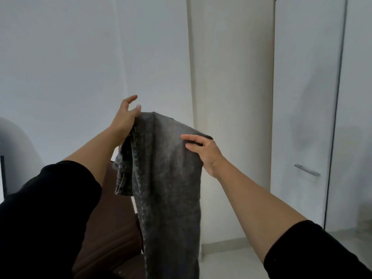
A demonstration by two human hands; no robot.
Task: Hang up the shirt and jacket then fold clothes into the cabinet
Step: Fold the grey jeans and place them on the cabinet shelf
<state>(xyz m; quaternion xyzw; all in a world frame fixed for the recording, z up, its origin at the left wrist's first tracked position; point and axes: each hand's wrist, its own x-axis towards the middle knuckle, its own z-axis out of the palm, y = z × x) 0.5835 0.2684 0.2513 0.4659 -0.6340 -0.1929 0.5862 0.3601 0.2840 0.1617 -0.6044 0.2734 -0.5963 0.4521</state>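
Here, grey jeans (169, 178) are held up in mid-air before a white wall (80, 57), long axis vertical, pinched along the folded top edge by the left hand (124, 117) and right hand (203, 152), the legs hanging below both.

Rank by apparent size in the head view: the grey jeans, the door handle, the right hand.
1. grey jeans, largest.
2. right hand, which holds the jeans.
3. door handle, smallest; it is farther from the camera, so its true size is unsure.
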